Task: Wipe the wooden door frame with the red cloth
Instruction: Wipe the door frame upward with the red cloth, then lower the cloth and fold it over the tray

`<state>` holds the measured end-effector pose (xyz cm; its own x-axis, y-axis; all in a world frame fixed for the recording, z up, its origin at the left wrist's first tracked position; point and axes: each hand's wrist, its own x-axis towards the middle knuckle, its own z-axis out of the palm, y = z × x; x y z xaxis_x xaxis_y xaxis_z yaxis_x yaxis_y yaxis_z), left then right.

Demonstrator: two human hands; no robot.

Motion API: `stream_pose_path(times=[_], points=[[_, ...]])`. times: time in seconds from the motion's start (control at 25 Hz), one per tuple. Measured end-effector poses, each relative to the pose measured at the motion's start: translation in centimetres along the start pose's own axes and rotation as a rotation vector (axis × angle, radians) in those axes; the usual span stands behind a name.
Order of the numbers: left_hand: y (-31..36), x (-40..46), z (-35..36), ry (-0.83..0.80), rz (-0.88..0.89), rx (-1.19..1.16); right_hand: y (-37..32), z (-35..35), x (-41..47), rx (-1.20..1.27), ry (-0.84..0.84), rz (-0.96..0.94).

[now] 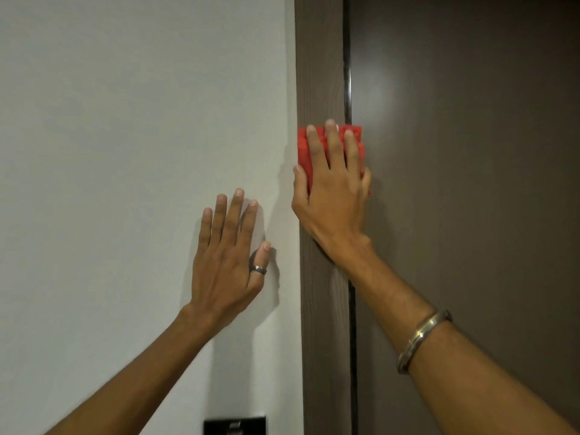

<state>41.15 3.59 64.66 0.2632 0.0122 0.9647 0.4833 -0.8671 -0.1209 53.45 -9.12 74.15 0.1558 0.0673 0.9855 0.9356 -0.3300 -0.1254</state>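
A dark brown wooden door frame runs top to bottom through the middle of the view. My right hand presses a folded red cloth flat against the frame at mid height, fingers spread over it and pointing up. The cloth spans the frame's width and reaches the door's edge. My left hand lies flat on the white wall left of the frame, fingers apart, holding nothing, a ring on the thumb.
A dark brown door fills the right side, with a narrow metal strip between it and the frame. A black wall plate sits at the bottom edge, left of the frame. A metal bangle circles my right wrist.
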Motion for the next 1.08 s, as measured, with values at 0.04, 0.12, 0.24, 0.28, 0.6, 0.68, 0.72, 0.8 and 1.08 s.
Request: stream_pose_path(times=[0.04, 0.12, 0.24, 0.28, 0.6, 0.68, 0.72, 0.8, 1.08], points=[[0.2, -2.4, -0.3, -0.014, -0.017, -0.028, 0.4, 0.0, -2.9, 0.010, -0.019, 0.010], [0.8, -7.6, -1.1, -0.052, -0.062, -0.092, 1.2, -0.2, -9.5, 0.014, -0.060, 0.037], [3.0, -15.1, -2.6, -0.170, -0.158, -0.207, 1.7, -1.4, -18.5, 0.050, -0.167, 0.084], [4.0, -16.9, -2.8, -0.223, -0.195, -0.263, 1.9, -1.7, -20.2, 0.085, -0.205, 0.107], [14.2, -31.3, -8.8, -0.749, -1.404, -1.215, -1.4, -8.5, -38.0, 1.512, -0.229, 1.746], [13.6, -34.9, -10.4, -0.781, -1.834, -1.308, -4.1, -9.6, -44.0, 1.588, -0.250, 2.018], [12.8, -36.7, -11.0, -0.775, -1.991, -1.332, -5.5, -10.1, -46.4, 1.570, -0.298, 2.092], [10.8, -41.0, -12.5, -0.780, -2.233, -1.360, -8.2, -10.7, -51.1, 1.450, -0.412, 2.203], [4.8, -57.2, -17.6, -0.878, -2.331, -0.928, -15.2, -9.6, -65.7, 0.739, -1.321, 1.924]])
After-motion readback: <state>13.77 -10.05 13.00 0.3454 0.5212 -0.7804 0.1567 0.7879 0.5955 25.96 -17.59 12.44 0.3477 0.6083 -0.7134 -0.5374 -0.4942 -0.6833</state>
